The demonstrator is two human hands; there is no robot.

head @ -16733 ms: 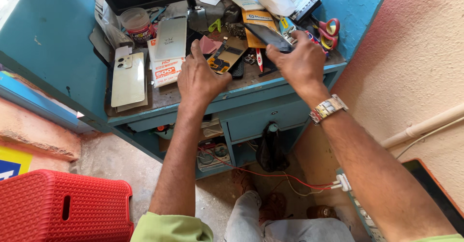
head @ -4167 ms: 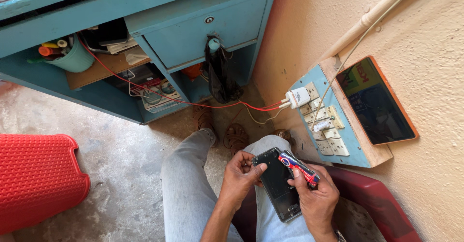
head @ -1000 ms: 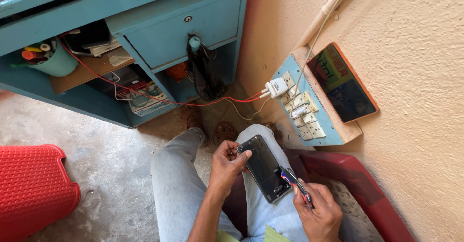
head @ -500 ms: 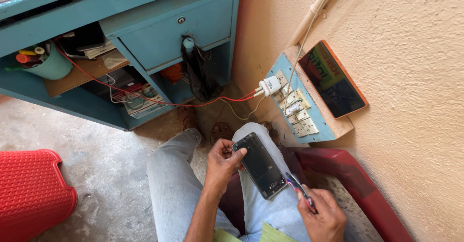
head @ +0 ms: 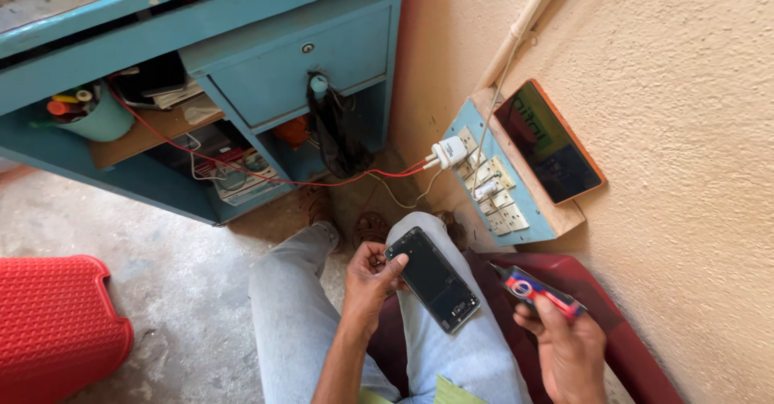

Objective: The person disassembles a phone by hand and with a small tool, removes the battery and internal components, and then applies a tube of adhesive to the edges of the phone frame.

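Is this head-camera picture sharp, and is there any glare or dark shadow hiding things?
Head view: even daylight, mostly sharp; the dark phone in the left hand shows little glare; the right hand with its red-blue tool looks slightly soft; the blue desk's shelves sit in shade.

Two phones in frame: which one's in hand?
The black phone on the lap, held by the left hand. The orange-edged phone rests untouched on the wall switchboard.
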